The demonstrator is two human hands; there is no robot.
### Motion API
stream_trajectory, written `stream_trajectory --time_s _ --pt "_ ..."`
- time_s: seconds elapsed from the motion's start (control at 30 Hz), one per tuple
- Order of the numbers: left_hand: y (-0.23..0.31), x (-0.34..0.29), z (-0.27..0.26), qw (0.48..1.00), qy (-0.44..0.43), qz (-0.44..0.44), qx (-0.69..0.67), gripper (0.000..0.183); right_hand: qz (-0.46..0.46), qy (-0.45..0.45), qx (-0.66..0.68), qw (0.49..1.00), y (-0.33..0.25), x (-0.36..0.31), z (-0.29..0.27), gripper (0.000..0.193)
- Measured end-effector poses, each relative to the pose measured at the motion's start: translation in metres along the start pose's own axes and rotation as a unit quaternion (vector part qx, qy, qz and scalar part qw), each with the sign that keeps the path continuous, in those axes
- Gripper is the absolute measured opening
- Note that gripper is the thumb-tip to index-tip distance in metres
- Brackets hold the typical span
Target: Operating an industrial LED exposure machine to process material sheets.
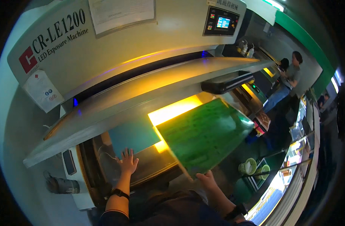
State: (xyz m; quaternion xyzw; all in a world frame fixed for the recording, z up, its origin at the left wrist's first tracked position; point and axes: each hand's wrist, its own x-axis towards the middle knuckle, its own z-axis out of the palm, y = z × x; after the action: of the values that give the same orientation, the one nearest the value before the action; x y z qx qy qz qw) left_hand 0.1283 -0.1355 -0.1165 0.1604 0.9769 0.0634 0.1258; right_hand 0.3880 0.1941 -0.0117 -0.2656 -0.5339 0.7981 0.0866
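My right hand (pixel 206 180) grips the near corner of a large green panel (pixel 204 133), tilted up over the right part of the machine bed. Dark faint marks cover the panel, and its far right corner catches a glare. My left hand (pixel 127 162) is spread flat, fingers apart, at the near edge of a blue-green sheet (pixel 133 135) lying on the bed. Between sheet and panel, a lit yellow-white surface (pixel 174 110) glows; the panel hides part of it. Whether the left fingertips press on the sheet or just beside it, I cannot tell.
A raised metal lid (pixel 150 94) of the exposure machine hangs above, with a black handle (pixel 227 84). A phone (pixel 69 162) lies on the left ledge beside a dark cylinder (pixel 63 185). Green baskets (pixel 247 167) stand at right; another person (pixel 289 81) works behind.
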Motion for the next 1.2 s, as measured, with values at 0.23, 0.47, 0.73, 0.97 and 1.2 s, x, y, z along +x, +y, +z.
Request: stream_trajectory --time_s 0.23,0.47,0.73,0.97,1.2 --pt "0.048 -0.060 0.023 0.996 0.043 -0.064 -0.038 0.074 0.131 -0.216 -0.146 0.956 -0.009 0.106 -0.061 0.036" --pt "0.146 -0.084 0.049 0.963 0.096 -0.149 -0.204 0.083 0.140 -0.383 -0.333 0.850 -0.081 0.195 -0.137 0.039" --pt "0.268 -0.049 -0.032 0.921 0.232 -0.131 -0.285 0.085 0.165 -0.273 -0.437 0.841 -0.129 0.299 -0.203 0.061" --pt "0.362 -0.053 -0.262 0.791 0.595 0.120 -0.078 0.077 -0.224 -0.116 -0.730 0.636 -0.091 0.349 -0.204 0.079" --pt "0.422 -0.031 -0.368 0.848 0.508 0.117 0.100 0.032 -0.317 -0.184 -0.706 0.606 -0.043 0.352 -0.173 0.073"
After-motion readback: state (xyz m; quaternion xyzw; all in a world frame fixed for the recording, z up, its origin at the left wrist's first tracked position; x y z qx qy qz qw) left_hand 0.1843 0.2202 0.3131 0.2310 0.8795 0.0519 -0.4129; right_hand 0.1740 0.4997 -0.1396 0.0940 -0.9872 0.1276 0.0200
